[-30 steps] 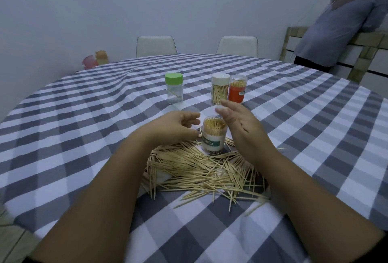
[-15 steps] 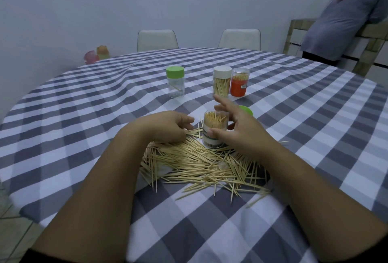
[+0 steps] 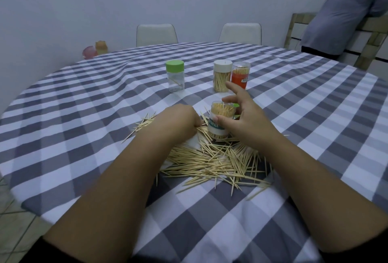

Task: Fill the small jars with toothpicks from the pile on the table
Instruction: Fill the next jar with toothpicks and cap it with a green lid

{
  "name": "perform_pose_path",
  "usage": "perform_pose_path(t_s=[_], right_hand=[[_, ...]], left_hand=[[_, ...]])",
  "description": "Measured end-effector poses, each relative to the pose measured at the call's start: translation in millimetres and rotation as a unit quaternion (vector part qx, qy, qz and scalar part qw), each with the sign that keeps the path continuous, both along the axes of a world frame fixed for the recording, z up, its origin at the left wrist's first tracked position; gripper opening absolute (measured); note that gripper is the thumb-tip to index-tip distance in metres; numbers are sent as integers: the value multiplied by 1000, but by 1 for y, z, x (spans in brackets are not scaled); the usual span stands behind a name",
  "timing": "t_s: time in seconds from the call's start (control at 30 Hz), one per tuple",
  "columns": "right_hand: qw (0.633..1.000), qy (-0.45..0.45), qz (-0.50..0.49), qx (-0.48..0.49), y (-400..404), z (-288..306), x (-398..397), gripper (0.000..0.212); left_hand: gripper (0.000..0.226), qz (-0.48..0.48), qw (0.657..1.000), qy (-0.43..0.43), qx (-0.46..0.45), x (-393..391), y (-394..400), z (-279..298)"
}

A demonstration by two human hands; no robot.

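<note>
A pile of toothpicks [image 3: 212,162] lies on the checked tablecloth in front of me. An open clear jar with a teal label [image 3: 219,121], full of toothpicks, stands at the pile's far edge. My right hand [image 3: 244,120] grips this jar, thumb on its front and fingers behind it. My left hand [image 3: 178,122] rests curled on the pile just left of the jar, fingertips down among the toothpicks; what it pinches is hidden. A green lid [image 3: 236,105] peeks out behind my right hand.
Farther back stand a nearly empty green-lidded jar [image 3: 175,76], a white-lidded jar of toothpicks [image 3: 222,76] and a red-labelled jar [image 3: 240,75]. Two white chairs [image 3: 156,34] stand behind the round table [image 3: 84,99]. A person [image 3: 344,11] leans at the right.
My right hand has closed around the open jar, which now tilts slightly. My left hand has dropped from beside the jar onto the pile with its fingers curled.
</note>
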State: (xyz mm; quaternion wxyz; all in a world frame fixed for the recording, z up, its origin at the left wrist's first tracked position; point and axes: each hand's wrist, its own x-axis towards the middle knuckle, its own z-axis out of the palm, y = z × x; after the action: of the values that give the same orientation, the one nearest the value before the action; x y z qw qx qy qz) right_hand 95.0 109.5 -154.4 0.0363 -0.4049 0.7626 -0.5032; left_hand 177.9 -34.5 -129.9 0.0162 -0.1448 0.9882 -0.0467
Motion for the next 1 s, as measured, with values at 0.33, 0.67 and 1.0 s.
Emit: perform_pose_path(t_s=[0.33, 0.67, 1.0], right_hand=[[998, 5, -58, 7, 1, -1, -6, 76], [999, 15, -28, 12, 1, 0, 0, 74], [998, 48, 19, 27, -3, -1, 15, 76]], left_hand=[[37, 41, 994, 90, 48, 0, -16, -6], [19, 79, 911, 300, 270, 3, -33, -9], [16, 53, 512, 482, 709, 1, -33, 6]])
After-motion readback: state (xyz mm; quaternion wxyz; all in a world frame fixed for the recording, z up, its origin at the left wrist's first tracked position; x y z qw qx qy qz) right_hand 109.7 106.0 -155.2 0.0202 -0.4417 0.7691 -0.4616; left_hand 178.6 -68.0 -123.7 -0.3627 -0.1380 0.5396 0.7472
